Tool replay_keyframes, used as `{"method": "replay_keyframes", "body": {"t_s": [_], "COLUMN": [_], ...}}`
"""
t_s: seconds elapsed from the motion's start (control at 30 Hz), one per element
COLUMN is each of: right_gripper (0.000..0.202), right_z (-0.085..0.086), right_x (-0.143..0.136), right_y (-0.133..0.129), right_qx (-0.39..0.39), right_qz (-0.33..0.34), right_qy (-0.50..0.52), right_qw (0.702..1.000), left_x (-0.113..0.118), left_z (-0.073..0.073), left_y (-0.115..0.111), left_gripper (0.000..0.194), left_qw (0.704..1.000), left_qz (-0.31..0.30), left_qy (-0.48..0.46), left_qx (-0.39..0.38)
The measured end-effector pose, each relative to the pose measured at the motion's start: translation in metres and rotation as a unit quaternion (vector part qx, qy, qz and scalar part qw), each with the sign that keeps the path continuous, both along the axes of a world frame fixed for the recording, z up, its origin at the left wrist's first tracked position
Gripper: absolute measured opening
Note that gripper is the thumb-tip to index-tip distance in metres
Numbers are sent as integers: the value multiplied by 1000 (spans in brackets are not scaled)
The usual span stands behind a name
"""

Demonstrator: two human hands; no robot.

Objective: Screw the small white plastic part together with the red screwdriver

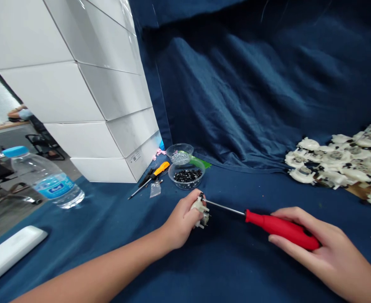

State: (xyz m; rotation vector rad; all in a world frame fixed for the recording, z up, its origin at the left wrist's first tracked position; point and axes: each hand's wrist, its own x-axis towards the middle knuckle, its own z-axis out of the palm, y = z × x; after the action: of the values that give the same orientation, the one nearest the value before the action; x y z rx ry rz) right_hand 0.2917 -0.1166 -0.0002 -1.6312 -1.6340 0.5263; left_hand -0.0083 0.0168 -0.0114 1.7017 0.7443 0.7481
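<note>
My left hand [182, 219] grips a small white plastic assembly [199, 210] with a black part at its top and a metal motor-like piece at its side. The fingers of my right hand [311, 240] are wrapped round the red handle of a screwdriver [280, 229]. Its thin shaft points left, and the tip meets the assembly near the black part. Just beyond my left hand, a clear bowl [187, 184] holds small black pieces, and a second clear bowl [179, 147] behind it holds small silvery pieces.
A yellow-handled screwdriver [161, 169] and a small plastic bag [155, 189] lie left of the bowls. White boxes [93, 139] rise behind them. A water bottle [54, 185] and a white object [11, 252] are at left. Many white assemblies [337, 160] are piled at right.
</note>
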Motion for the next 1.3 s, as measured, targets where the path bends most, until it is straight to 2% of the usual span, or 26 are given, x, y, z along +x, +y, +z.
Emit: {"method": "replay_keyframes", "body": {"t_s": [0.1, 0.17, 0.2, 0.3, 0.33, 0.37, 0.4, 0.47, 0.53, 0.57, 0.67, 0.73, 0.8, 0.87, 0.9, 0.97, 1.03, 1.07, 1.1, 1.17, 1.23, 1.3], "right_gripper": [35, 38, 44, 56, 57, 57, 57, 49, 36, 31, 27, 29, 27, 33, 41, 55, 65, 67, 66, 55, 42, 32], "right_z": [0, 2, 4, 9, 11, 12, 12, 12, 11, 10, 10, 12, 13, 13, 13, 13, 13, 14, 15, 17, 16, 12], "right_x": [1, -4, -7, -15, -15, -15, -15, -12, -10, -8, -4, -3, -4, -7, -8, -9, -8, -8, -8, -8, -8, -8], "right_y": [-3, -2, -1, 3, 4, 6, 6, 7, 6, 5, 3, 2, 1, 1, 0, -1, -1, -1, -1, 1, 4, 5], "right_qx": [-12, -75, -127, -291, -317, -325, -314, -252, -149, -93, 22, 28, -26, -127, -190, -304, -366, -375, -374, -342, -256, -142], "right_qz": [27, 11, 3, 11, 17, 22, 27, 35, 41, 45, 71, 91, 94, 93, 88, 62, 25, 14, 16, 50, 72, 64], "right_qy": [-22, 64, 132, 306, 332, 338, 326, 255, 136, 72, -69, -99, -74, 26, 99, 247, 334, 348, 343, 294, 213, 109], "right_qw": [999, 995, 983, 906, 888, 883, 891, 933, 979, 992, 995, 991, 993, 987, 973, 918, 868, 859, 861, 891, 940, 982], "left_x": [-1, -3, -3, -5, -5, -4, -3, -1, 0, 1, 1, 0, -1, -2, -2, -3, -4, -4, -4, -3, -2, -1], "left_z": [1, 2, 2, 4, 4, 4, 4, 3, 1, 1, 0, 2, 4, 6, 7, 7, 7, 6, 6, 5, 5, 4], "left_y": [-1, -2, -2, -3, -3, -3, -2, -1, 0, 1, 1, 1, 0, -1, -2, -3, -4, -4, -4, -3, -3, -3], "left_gripper": [20, 20, 20, 22, 23, 23, 23, 23, 25, 26, 27, 24, 22, 21, 22, 23, 24, 23, 23, 23, 23, 22], "left_qw": [1000, 999, 999, 998, 998, 998, 998, 1000, 1000, 1000, 999, 1000, 1000, 999, 999, 997, 995, 995, 995, 996, 997, 998], "left_qz": [-5, -4, -3, -5, -7, -10, -12, -11, -3, 1, 0, -5, -9, -9, -10, -17, -27, -32, -34, -36, -31, -22], "left_qy": [8, 8, 7, 8, 9, 9, 7, -2, -13, -16, -14, -9, -6, -3, -2, -1, 1, 3, 5, 10, 13, 12], "left_qx": [20, 37, 45, 67, 68, 66, 58, 28, -7, -22, -30, -12, 13, 37, 49, 72, 91, 96, 96, 87, 74, 63]}}
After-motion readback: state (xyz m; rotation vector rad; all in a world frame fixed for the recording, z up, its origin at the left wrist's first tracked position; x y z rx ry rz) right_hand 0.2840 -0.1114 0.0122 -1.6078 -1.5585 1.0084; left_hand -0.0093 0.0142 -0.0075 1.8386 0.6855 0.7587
